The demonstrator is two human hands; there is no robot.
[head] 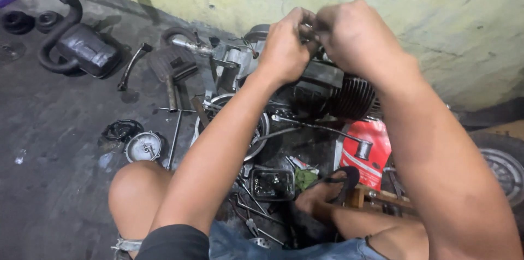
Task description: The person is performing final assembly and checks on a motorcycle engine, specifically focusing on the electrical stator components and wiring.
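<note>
Left hand: closed on a small part, hidden by fingers.
Right hand: pinched beside it, steadying.
Engine: just below, kept within reach.

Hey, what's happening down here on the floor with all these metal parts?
A person is squatting on the concrete floor over a small engine with a finned cylinder. Both hands are up together at the top of it: the left hand and right hand pinch something small between the fingertips, too hidden to name. Loose parts lie around: a black exhaust muffler, a round gauge, a tray of small hardware and a red bag.
</note>
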